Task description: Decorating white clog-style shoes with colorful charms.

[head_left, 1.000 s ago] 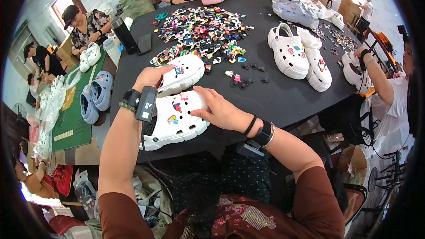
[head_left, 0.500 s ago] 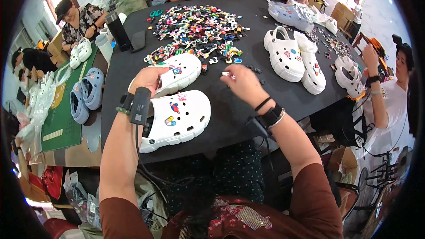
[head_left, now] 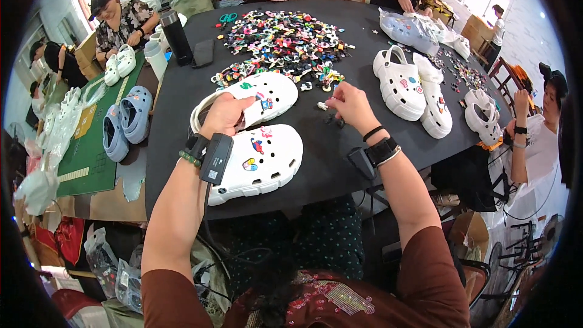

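Left hand (head_left: 226, 115) clenched on far white clog (head_left: 255, 96) near table (head_left: 182, 91) front edge to steady it; right hand (head_left: 351, 104) fingers pinching small charm (head_left: 322, 106) just beside charm pile (head_left: 285, 42).

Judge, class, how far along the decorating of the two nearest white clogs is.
Done: the nearer white clog carries several charms. In hand: the left hand steadies the farther white clog, which has few charms, while the right hand picks a small piece. Left: its many bare holes; a charm pile remains.
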A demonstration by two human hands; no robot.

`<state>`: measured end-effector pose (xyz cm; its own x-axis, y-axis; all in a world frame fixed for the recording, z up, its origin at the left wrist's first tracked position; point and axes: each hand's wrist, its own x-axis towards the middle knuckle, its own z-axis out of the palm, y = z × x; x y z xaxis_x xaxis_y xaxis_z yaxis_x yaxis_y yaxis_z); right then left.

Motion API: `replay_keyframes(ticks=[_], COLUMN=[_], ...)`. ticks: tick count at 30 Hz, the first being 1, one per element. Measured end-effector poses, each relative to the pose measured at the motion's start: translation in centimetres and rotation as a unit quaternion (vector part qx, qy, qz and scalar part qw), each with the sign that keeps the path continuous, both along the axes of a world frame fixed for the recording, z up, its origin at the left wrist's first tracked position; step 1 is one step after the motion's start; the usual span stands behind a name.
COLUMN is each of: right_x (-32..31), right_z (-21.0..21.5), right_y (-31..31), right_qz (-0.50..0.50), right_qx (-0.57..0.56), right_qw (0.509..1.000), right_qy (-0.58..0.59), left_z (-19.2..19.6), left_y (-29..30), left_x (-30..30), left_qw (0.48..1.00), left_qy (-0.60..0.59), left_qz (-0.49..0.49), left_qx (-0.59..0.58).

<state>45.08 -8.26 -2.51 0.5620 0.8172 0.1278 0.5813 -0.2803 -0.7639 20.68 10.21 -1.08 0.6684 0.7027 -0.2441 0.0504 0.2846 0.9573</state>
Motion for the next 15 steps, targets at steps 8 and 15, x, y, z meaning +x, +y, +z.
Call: replay_keyframes(ticks=[8,15], right_x=[-3.7,-5.5], right_z=[3.2,4.2], right_y=[2.5,6.4], right_qz=[0.141,0.176], right_qx=[0.116,0.079], right_qw=[0.977,0.971], right_qy=[0.106,-0.140], left_z=[-0.3,0.2], left_y=[-0.6,-1.4], left_x=[0.2,0.1], left_qw=[0.999,0.996], left_qy=[-0.020,-0.058], left_qz=[-0.003,-0.035], left_qx=[-0.047,-0.054])
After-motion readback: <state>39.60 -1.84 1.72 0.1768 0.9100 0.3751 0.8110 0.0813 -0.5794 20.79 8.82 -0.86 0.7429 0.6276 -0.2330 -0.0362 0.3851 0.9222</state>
